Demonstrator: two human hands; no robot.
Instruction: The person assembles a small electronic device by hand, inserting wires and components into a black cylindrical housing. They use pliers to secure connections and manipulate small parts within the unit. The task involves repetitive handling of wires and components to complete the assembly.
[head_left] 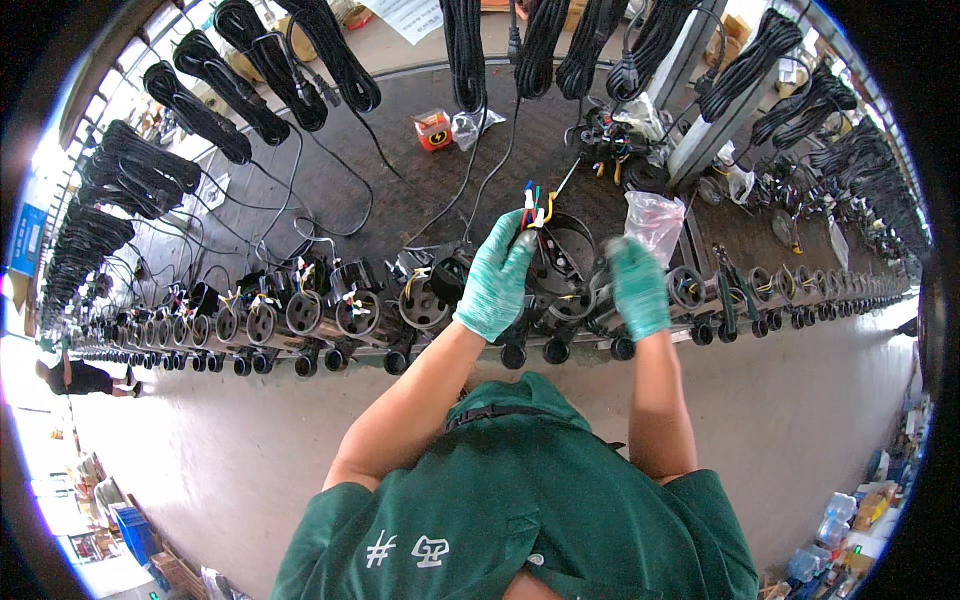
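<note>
My left hand [497, 280], in a green glove, pinches a bunch of coloured wires [533, 212] between thumb and fingers. Red, blue, green, yellow and white ends stick up above the fingertips. Just right of it lies an open round black housing [572, 248] with parts inside. My right hand [638, 288], gloved the same, is smeared by motion, so its fingers cannot be made out. It is beside a clear pinkish plastic bag [655, 222] and over the row of cylinders. A thin metal rod [568, 176] slants up behind the wires.
Dark cylindrical housings [305, 312] line the bench's near edge, several with wires poking out. Coiled black cables [330, 55] hang from a rail above, their leads trailing over the dark bench [330, 165]. A small red box [433, 131] and a metal post [715, 130] stand farther back.
</note>
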